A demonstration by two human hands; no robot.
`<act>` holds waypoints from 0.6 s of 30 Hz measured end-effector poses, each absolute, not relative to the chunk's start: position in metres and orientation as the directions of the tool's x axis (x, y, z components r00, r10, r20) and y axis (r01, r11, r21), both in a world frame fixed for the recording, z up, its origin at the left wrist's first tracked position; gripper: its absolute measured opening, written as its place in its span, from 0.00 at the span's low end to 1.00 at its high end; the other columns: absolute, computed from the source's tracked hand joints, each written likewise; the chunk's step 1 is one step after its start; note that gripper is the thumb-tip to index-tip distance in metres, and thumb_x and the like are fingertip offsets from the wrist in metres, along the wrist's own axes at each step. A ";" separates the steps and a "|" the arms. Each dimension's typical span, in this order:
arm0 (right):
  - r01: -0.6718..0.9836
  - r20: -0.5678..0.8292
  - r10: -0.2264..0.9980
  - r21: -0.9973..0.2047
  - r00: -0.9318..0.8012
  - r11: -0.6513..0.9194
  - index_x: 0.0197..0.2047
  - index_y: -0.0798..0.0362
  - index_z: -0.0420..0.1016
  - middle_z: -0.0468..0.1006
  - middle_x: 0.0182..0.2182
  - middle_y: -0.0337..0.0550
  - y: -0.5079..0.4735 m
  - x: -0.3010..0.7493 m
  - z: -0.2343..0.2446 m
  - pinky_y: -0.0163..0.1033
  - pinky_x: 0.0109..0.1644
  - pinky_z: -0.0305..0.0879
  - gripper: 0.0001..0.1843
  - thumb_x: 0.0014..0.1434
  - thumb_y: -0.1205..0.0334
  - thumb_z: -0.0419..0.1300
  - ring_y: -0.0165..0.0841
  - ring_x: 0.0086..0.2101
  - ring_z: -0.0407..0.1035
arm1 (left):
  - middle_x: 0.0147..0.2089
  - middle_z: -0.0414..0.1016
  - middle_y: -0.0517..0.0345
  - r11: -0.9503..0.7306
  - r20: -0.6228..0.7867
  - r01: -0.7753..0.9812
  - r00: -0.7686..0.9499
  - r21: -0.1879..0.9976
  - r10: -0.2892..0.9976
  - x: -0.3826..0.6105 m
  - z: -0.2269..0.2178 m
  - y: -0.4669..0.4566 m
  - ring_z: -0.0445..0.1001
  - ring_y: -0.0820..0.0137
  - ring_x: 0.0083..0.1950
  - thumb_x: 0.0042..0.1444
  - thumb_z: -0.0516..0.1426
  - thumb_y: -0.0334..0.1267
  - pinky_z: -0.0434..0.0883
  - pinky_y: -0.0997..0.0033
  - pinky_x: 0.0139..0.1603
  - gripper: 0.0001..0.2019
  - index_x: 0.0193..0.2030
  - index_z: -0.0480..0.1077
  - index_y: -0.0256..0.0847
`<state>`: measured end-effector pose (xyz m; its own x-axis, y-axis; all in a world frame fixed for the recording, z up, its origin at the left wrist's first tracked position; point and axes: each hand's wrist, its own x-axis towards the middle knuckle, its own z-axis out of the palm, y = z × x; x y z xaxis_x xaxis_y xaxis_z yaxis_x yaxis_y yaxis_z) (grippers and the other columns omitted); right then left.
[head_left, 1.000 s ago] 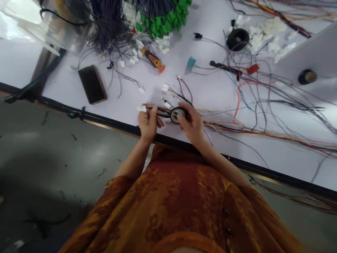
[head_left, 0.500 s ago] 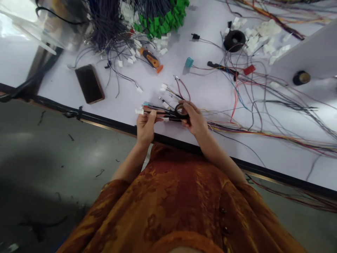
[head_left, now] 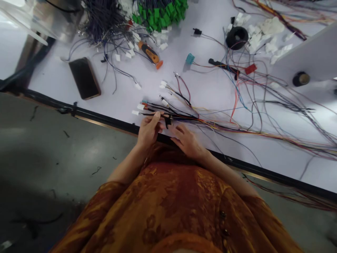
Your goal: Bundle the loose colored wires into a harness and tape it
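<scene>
Partly hidden under the left hand (head_left: 149, 130), a black wire bundle (head_left: 175, 117) pinched in curled fingers; right hand (head_left: 185, 141) open, empty, just below the bundle.

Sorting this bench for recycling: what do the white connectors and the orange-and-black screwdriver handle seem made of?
The white connectors look like moulded plastic: matte, opaque, with crisp square edges. The screwdriver handle looks like smooth hard plastic with a shine, its black parts perhaps rubbery; too small to be sure.
</scene>
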<state>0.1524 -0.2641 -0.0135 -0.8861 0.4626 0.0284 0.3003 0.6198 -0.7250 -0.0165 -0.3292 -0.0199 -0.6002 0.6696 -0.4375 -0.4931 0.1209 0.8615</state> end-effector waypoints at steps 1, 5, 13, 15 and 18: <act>0.267 0.038 0.425 -0.725 -0.905 0.634 0.61 0.50 0.73 0.78 0.45 0.51 -0.263 0.155 -0.009 0.42 0.45 0.72 0.19 0.71 0.59 0.54 0.37 0.42 0.73 | 0.32 0.82 0.57 0.121 -0.471 -0.539 -0.578 0.833 0.666 -0.015 -0.019 -0.333 0.74 0.80 0.21 0.53 0.68 0.51 0.69 0.83 0.21 0.17 0.36 0.77 0.38; 0.231 0.127 0.528 -0.796 -0.840 0.560 0.49 0.51 0.79 0.78 0.36 0.43 -0.237 0.145 0.008 0.36 0.42 0.68 0.15 0.72 0.58 0.53 0.30 0.35 0.71 | 0.38 0.84 0.55 0.100 -0.475 -0.613 -0.487 0.784 0.733 -0.007 -0.019 -0.352 0.83 0.72 0.36 0.49 0.71 0.47 0.79 0.75 0.41 0.17 0.38 0.77 0.38; 0.487 -0.159 0.468 -0.439 -0.869 0.755 0.48 0.53 0.81 0.77 0.46 0.48 -0.189 0.062 -0.015 0.40 0.42 0.61 0.11 0.67 0.62 0.59 0.37 0.44 0.71 | 0.38 0.84 0.56 0.119 -0.422 -0.534 -0.492 0.837 0.761 -0.002 -0.031 -0.359 0.83 0.72 0.35 0.52 0.69 0.44 0.80 0.73 0.43 0.13 0.38 0.77 0.38; 0.490 -0.186 0.454 -0.366 -0.872 0.791 0.46 0.54 0.81 0.76 0.47 0.50 -0.190 0.049 -0.020 0.40 0.39 0.59 0.11 0.67 0.63 0.58 0.38 0.42 0.70 | 0.37 0.84 0.56 0.112 -0.424 -0.536 -0.505 0.837 0.751 -0.006 -0.033 -0.356 0.83 0.72 0.34 0.51 0.69 0.46 0.81 0.73 0.41 0.14 0.38 0.77 0.39; 0.501 -0.151 0.482 -0.372 -0.863 0.781 0.40 0.56 0.80 0.77 0.44 0.52 -0.190 0.043 -0.024 0.40 0.37 0.57 0.10 0.65 0.67 0.56 0.36 0.38 0.69 | 0.38 0.84 0.54 0.121 -0.436 -0.537 -0.511 0.835 0.741 -0.011 -0.032 -0.352 0.83 0.70 0.34 0.51 0.69 0.50 0.81 0.72 0.39 0.17 0.37 0.78 0.38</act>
